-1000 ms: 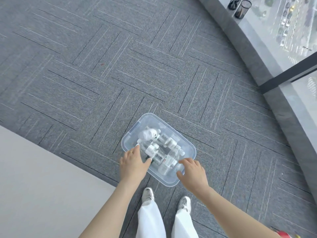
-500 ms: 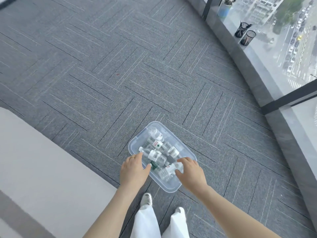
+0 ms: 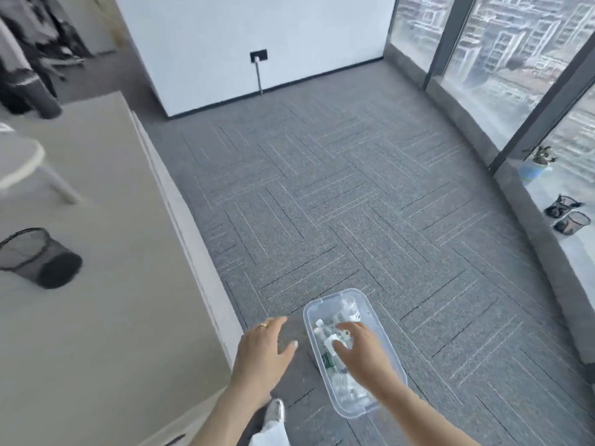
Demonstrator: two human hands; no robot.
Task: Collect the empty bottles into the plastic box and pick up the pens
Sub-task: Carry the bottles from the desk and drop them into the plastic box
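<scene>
Head view: box (image 3: 380, 329) on carpet, bottles (image 3: 328, 344) lying inside, so collecting looks done. Right hand (image 3: 360, 347) hovers over them, fingers spread, empty; left hand (image 3: 262, 349) relaxed beside. No pens visible; that part remains.

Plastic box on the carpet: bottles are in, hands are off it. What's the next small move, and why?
Probably turn to the pens. The plastic box already holds bottles. Both the left hand and the right hand hover open, holding nothing. No pens show on the carpet, so look round first.
</scene>
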